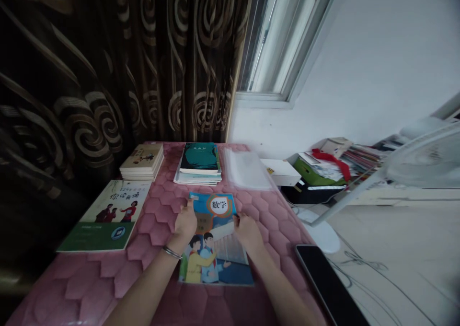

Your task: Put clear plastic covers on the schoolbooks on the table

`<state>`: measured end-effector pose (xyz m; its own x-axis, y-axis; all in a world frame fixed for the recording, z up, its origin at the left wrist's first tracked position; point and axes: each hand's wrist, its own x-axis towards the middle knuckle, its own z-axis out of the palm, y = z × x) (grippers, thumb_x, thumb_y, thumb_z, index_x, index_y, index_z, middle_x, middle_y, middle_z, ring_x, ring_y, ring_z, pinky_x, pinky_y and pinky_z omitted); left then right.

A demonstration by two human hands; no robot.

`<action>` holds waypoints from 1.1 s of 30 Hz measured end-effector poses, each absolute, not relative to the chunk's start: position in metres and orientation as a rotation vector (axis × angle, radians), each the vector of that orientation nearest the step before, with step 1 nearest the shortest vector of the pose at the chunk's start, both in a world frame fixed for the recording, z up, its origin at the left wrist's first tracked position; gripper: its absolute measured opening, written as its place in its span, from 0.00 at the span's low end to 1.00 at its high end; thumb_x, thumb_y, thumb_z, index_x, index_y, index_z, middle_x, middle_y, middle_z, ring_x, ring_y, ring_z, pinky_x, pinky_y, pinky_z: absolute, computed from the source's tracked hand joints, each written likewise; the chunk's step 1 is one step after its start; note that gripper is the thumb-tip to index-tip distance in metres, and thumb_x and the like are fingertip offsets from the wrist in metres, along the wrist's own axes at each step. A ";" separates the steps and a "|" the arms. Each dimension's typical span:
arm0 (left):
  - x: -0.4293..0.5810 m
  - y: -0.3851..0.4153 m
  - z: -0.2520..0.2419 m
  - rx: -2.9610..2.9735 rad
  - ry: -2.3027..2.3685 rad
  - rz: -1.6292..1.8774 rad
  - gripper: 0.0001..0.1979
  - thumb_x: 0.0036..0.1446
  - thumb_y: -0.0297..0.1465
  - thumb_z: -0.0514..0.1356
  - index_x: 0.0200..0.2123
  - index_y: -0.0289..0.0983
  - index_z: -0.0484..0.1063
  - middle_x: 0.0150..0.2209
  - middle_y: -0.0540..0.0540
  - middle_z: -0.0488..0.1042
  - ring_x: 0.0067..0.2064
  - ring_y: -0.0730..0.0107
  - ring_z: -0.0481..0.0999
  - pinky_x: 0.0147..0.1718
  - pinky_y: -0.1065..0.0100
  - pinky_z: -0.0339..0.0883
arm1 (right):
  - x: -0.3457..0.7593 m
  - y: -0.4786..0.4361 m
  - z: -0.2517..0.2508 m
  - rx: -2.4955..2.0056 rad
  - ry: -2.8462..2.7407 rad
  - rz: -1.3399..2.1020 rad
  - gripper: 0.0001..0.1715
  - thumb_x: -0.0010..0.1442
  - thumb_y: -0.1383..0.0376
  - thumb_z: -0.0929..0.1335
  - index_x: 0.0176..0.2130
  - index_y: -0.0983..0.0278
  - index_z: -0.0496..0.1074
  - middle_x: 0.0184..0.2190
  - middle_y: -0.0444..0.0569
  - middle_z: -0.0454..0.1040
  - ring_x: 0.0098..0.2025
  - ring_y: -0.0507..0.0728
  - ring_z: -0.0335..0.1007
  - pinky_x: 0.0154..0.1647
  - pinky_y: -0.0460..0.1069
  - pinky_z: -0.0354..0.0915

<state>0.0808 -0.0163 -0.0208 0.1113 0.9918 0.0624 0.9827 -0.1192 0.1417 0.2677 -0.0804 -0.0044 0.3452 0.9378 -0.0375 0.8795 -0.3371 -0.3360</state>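
A blue schoolbook [214, 263] with cartoon children on its cover lies flat on the pink quilted table [158, 211] in front of me. My left hand [186, 220], with a bracelet at the wrist, rests on the book's left edge near the top, fingers curled against the cover. My right hand [247, 230] presses on the right edge, fingers pinched at the cover's rim. A glossy sheen on the cover suggests a clear plastic sleeve, though I cannot tell for sure.
A green book [108, 218] lies at the left. Two book stacks [143, 161] [199, 163] and a pile of clear plastic covers [247, 168] sit at the back. A dark phone [328, 283] lies at the right edge. A white fan [413, 165] stands beyond; a curtain [108, 62] hangs behind.
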 end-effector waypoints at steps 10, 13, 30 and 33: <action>0.084 -0.020 -0.020 2.274 2.022 0.279 0.25 0.62 0.20 0.45 0.63 0.30 0.57 0.47 0.31 0.73 0.38 0.65 0.80 0.33 0.70 0.72 | 0.273 -0.081 -0.014 -2.352 -1.408 0.462 0.20 0.68 0.59 0.58 0.42 0.67 0.74 0.39 0.58 0.80 0.45 0.61 0.77 0.38 0.47 0.65; 0.083 -0.022 -0.020 2.278 2.026 0.298 0.24 0.63 0.21 0.46 0.62 0.31 0.59 0.47 0.32 0.73 0.37 0.65 0.81 0.33 0.71 0.73 | 0.274 -0.078 -0.016 -2.352 -1.417 0.465 0.22 0.69 0.58 0.57 0.45 0.68 0.73 0.40 0.58 0.80 0.45 0.60 0.78 0.38 0.47 0.65; 0.078 -0.014 -0.012 2.286 2.220 0.205 0.25 0.68 0.31 0.45 0.66 0.35 0.54 0.55 0.25 0.65 0.40 0.55 0.80 0.31 0.60 0.76 | 0.254 -0.066 -0.012 -2.370 -1.674 0.341 0.27 0.70 0.65 0.54 0.65 0.62 0.59 0.41 0.57 0.79 0.44 0.62 0.78 0.41 0.52 0.69; 0.082 -0.021 -0.011 2.292 2.209 0.183 0.24 0.68 0.33 0.44 0.65 0.39 0.57 0.53 0.30 0.65 0.38 0.58 0.79 0.29 0.61 0.75 | 0.256 -0.067 -0.010 -2.371 -1.719 0.355 0.29 0.67 0.67 0.55 0.66 0.60 0.57 0.40 0.57 0.79 0.43 0.61 0.78 0.40 0.50 0.69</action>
<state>0.0825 -0.0211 -0.0107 0.0340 0.9928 0.1147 0.9982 -0.0395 0.0459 0.2563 -0.0667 -0.0102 0.2982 0.9511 -0.0808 0.9051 -0.3087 -0.2925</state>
